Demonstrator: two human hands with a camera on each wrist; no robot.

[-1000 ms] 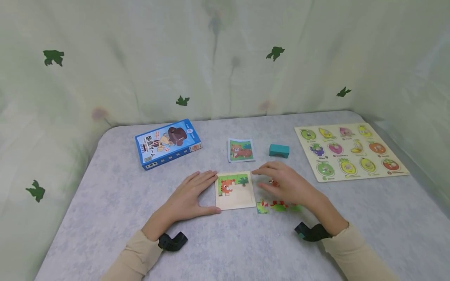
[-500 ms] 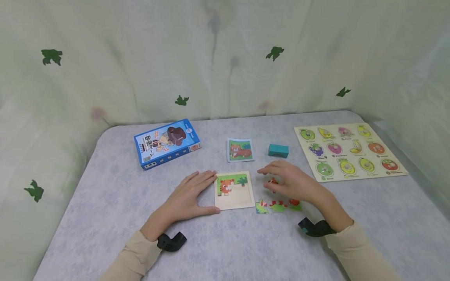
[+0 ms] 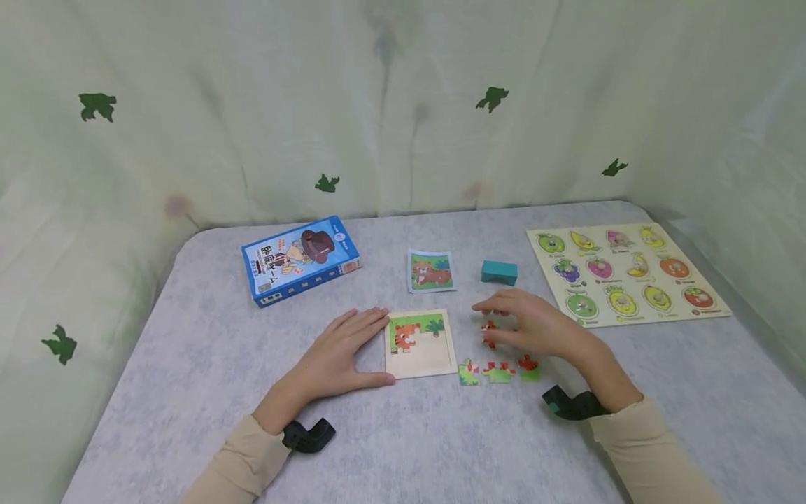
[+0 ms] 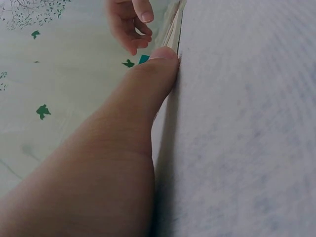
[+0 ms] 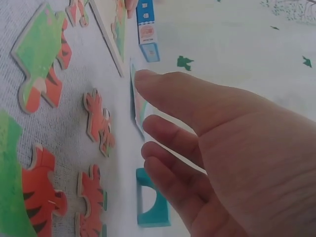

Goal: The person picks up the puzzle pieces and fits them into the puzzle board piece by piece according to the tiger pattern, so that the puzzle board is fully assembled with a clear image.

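Observation:
A square wooden puzzle board [image 3: 420, 360] lies in the middle of the table, its upper part filled with a tiger's face and a plant piece. My left hand [image 3: 340, 353] rests at the board's left side, fingertips on the upper corner and thumb by the lower one. To the right, my right hand [image 3: 535, 325] hovers with loosely bent fingers and nothing in them. Under it lies an orange puzzle piece [image 3: 488, 332], partly covered by the hand in the head view. Several green-and-orange puzzle pieces [image 5: 42, 49] lie beside the board, large in the right wrist view.
A small tiger picture card [image 3: 432, 271] lies behind the board, with a teal arch block [image 3: 499, 271] to its right. A blue game box [image 3: 301, 260] lies back left. On the right is a fruit puzzle board [image 3: 604, 287]. Curtains stand behind the table.
My right hand has drawn away from the board's right edge, moving right and uncovering more of the loose pieces. My left hand has stayed in place.

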